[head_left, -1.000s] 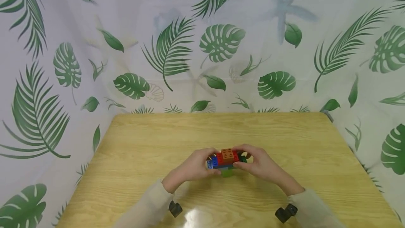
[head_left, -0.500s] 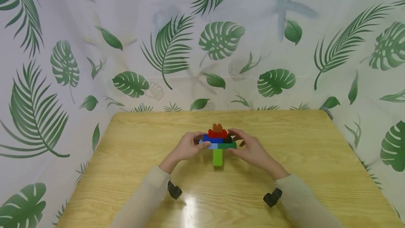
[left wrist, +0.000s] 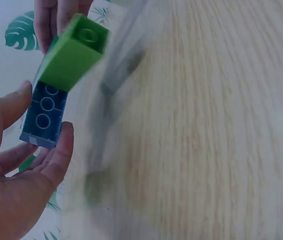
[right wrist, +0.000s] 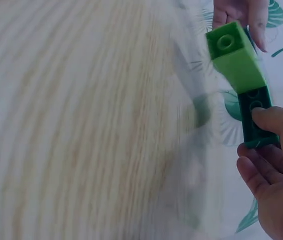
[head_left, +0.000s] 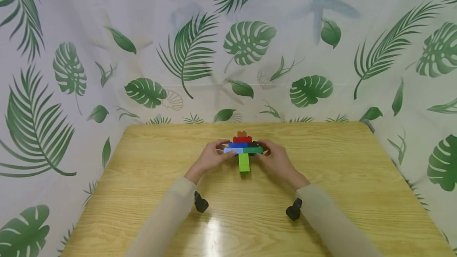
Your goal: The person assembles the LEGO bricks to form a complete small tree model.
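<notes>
Both hands hold a tree-shaped build of toy building bricks [head_left: 238,145] near the back of the table. An orange brick [head_left: 242,134] tops it, with a red brick [head_left: 242,140] below, then a blue and a dark one. Its widest row pairs a light blue brick [head_left: 233,150] with a green brick [head_left: 252,150]. From there a lime green trunk [head_left: 244,163] points down. My left hand [head_left: 210,158] pinches the light blue end, thumb in front. At the green end, my right hand [head_left: 277,160] grips with thumb and fingers. The wrist views show the hollow undersides.
A wooden table [head_left: 150,193] spreads beneath the hands. Behind it hangs a white leaf-printed cloth [head_left: 207,90], which also lines both sides. Small black devices sit at the left sleeve [head_left: 201,202] and right sleeve [head_left: 294,209].
The brick build has moved away toward the table's back and a little left. It has tipped from showing its studded top to showing its front, with the trunk in sight. Both hands kept hold.
</notes>
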`<state>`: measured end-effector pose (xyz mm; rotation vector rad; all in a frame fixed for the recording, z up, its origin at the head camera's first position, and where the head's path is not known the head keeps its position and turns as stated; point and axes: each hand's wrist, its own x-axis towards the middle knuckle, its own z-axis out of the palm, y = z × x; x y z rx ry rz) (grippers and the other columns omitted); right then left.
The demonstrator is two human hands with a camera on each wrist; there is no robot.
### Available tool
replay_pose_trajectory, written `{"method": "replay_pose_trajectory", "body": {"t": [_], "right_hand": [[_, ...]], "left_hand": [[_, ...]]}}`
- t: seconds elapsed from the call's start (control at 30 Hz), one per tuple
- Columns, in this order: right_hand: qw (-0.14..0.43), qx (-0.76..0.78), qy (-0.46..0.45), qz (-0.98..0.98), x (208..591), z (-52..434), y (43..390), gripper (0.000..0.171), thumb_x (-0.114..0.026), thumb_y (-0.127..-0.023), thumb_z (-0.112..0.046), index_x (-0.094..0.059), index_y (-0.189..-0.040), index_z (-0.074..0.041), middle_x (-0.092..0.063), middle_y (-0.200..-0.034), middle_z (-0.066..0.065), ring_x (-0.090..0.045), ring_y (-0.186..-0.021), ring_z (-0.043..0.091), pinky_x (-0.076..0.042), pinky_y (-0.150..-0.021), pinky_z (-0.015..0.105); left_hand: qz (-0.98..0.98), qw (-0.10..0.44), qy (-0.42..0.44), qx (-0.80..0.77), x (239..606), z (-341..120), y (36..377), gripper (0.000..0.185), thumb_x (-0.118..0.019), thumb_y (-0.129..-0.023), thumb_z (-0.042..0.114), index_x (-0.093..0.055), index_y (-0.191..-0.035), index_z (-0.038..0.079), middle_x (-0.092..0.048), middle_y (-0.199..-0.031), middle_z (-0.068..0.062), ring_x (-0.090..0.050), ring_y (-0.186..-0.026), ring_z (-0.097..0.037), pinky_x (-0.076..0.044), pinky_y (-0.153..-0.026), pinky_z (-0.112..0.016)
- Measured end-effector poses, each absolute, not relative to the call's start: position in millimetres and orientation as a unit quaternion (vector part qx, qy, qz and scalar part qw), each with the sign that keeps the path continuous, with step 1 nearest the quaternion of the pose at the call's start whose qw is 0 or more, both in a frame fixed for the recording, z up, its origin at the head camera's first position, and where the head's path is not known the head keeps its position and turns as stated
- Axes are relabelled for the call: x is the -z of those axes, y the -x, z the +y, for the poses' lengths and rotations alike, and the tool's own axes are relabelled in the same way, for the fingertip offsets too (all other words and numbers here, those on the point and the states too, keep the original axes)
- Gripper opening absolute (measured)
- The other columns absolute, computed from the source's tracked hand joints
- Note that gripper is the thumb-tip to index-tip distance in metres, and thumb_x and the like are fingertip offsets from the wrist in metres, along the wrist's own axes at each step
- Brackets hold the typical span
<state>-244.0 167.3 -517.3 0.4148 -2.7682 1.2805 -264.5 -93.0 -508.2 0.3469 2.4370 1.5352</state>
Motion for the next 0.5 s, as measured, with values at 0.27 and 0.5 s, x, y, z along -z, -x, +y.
{"method": "replay_pose_trajectory", "body": {"t": [0.27,0.5], "right_hand": [[0.025,-0.420,-0.115,-0.900,535,168,256,0.029,-0.072,-0.101,-0.014,-0.067,-0.126,-0.001,-0.073,-0.117,0.018,-0.067,-0.101,0.029,-0.057,-0.088,0.044],[0.011,-0.427,-0.097,-0.899,538,167,253,0.026,-0.072,-0.101,-0.012,-0.066,-0.124,-0.001,-0.073,-0.117,0.018,-0.067,-0.102,0.030,-0.056,-0.091,0.046]], "left_hand": [[0.853,0.084,-0.099,-0.505,529,-93,270,0.043,-0.074,-0.101,0.019,-0.065,-0.141,0.007,-0.067,-0.132,-0.018,-0.065,-0.120,-0.033,-0.054,-0.105,-0.048],[0.869,0.060,-0.119,-0.478,536,-91,270,0.040,-0.076,-0.099,0.016,-0.067,-0.137,0.006,-0.072,-0.124,-0.017,-0.069,-0.112,-0.030,-0.057,-0.100,-0.046]]}}
